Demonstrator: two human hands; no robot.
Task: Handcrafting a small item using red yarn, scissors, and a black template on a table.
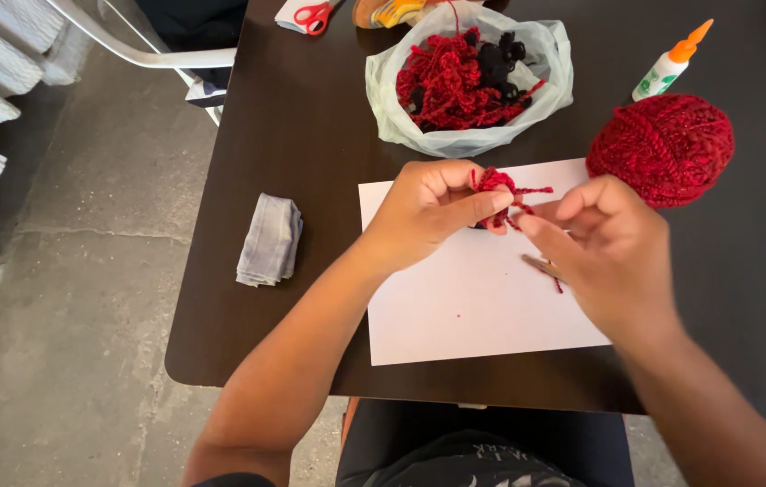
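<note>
My left hand (433, 212) pinches a small bundle of red yarn (494, 185) between thumb and fingers, above a white sheet of paper (469, 298). My right hand (604, 252) is just to the right of it, fingertips on the loose red yarn strands that stick out of the bundle. Another short red strand shows under the right palm. A big ball of red yarn (663, 144) lies on the dark table (302, 126) right behind the right hand.
A clear plastic bag (550, 68) holding red and black yarn scraps stands at the back. A glue bottle (672, 63) with an orange tip lies back right, red-handled scissors (313, 15) back left, a folded grey cloth (270, 239) at the left. A white chair (130, 45) stands off the table's far left corner.
</note>
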